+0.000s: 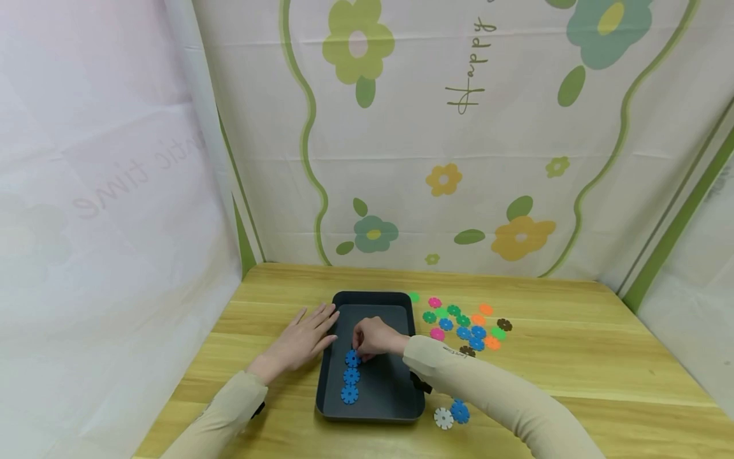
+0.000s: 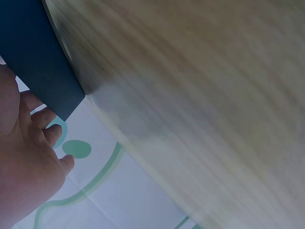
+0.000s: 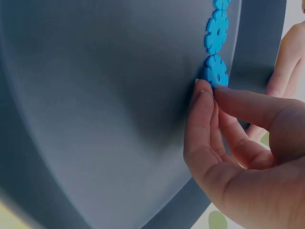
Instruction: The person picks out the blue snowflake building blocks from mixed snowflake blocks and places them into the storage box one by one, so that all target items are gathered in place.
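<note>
Blue and notched, the far disc (image 3: 216, 68) is pinched at its edge by the right hand (image 1: 375, 338). With 2 more blue discs (image 1: 351, 376) it forms a row along the left side of the dark tray (image 1: 395, 389) — a sideways slip could nudge that line crooked. Straight-fingered, the left hand (image 1: 301, 341) rests against the tray's left rim; a shove there might jolt all 3. Farther right, the right sleeve (image 1: 487, 382) could sweep loose discs (image 1: 478, 332) about.
</note>
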`<state>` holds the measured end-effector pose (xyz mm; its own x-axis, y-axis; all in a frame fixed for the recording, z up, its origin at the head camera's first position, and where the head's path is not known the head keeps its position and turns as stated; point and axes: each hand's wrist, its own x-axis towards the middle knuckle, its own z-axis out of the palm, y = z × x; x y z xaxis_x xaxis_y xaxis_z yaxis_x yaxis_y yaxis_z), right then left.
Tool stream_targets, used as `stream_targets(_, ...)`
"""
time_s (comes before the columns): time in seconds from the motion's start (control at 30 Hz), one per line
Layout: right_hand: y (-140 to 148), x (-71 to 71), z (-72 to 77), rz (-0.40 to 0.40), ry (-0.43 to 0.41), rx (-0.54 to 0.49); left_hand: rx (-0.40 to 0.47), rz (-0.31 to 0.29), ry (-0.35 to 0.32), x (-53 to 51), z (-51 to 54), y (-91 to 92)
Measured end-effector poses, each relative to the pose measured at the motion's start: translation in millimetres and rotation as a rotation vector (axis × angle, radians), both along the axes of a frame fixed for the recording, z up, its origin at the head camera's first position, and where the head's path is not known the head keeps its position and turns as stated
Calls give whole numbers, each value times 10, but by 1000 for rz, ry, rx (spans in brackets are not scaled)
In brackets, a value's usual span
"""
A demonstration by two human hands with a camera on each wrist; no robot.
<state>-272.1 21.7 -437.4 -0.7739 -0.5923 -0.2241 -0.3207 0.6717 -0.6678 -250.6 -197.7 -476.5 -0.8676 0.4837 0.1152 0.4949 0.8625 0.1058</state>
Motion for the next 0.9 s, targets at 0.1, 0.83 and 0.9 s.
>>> stream_targets(0.1, -3, -1, -3, -4, -5, 8, 0, -1, 7, 0, 1, 2)
stream_targets(0.83, 46, -29, 23, -4, -3, 13, 21, -13, 41, 3, -20, 5)
stream_targets(0.9, 81, -31, 50, 0, 4, 0, 24, -10, 39, 0, -27, 3)
